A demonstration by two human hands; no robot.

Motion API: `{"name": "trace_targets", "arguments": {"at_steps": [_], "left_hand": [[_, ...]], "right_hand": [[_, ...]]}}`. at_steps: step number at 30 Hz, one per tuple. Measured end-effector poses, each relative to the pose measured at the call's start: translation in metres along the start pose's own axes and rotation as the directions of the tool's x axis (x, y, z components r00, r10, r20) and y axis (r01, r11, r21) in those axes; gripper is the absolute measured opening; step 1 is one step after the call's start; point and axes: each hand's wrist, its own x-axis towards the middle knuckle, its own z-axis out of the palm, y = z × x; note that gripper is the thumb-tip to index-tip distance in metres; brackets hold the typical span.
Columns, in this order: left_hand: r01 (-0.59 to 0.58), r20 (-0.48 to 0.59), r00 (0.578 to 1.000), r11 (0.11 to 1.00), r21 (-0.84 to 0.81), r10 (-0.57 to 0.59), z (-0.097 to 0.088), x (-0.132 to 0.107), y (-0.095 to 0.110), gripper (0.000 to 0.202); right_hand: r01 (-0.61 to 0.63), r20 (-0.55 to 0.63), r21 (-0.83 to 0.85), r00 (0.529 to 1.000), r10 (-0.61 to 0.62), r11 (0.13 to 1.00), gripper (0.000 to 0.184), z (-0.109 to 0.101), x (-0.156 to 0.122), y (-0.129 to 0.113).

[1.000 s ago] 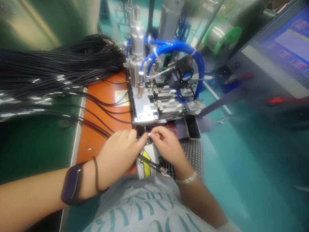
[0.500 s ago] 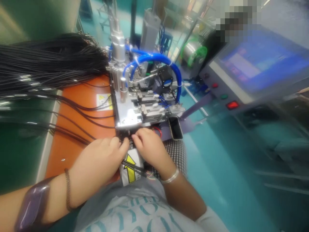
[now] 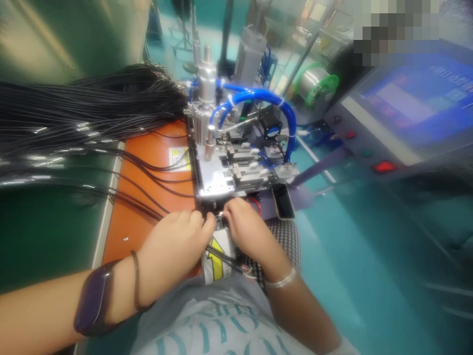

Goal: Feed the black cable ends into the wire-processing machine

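Fingers curled, my left hand (image 3: 177,249) is closed around black cables (image 3: 151,211) at the front of the machine (image 3: 218,182). Their other ends (image 3: 225,256) come out below the palm, with thin coloured wires at the tips, over a white label with a yellow arrow (image 3: 217,266). Facing it, my right hand (image 3: 244,227) has thumb and fingertips pinched together at a small dark fixture (image 3: 219,219) under the machine's front edge. What lies between those fingertips is too small to make out. The two thumbs are close together.
A thick bundle of black cables (image 3: 92,106) lies at the left, with several strands crossing the orange table (image 3: 133,182). Blue hoses (image 3: 291,118) arch over the machine. A phone (image 3: 283,201) lies right of it, below a control screen (image 3: 414,106). A wire spool (image 3: 314,84) stands behind.
The whole view has shifted, so everything sits further right in the picture. Both hands stay at the same fixture, in nearly the same pose.
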Motion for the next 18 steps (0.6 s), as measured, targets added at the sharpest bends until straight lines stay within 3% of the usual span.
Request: {"name": "trace_targets", "arguments": {"at_steps": [7,18], "left_hand": [[-0.004,0.034,0.999,1.000,-0.003,0.005,0.001,0.001,0.000,0.063],[-0.039,0.062,0.997,0.999,0.020,0.037,0.000,0.003,0.000,0.066]], "right_hand": [[-0.036,-0.035,0.180,0.998,0.043,0.983,0.017,0.003,-0.002,0.004],[-0.224,0.026,0.457,0.971,0.239,0.861,0.014,0.007,0.001,0.015]]}}
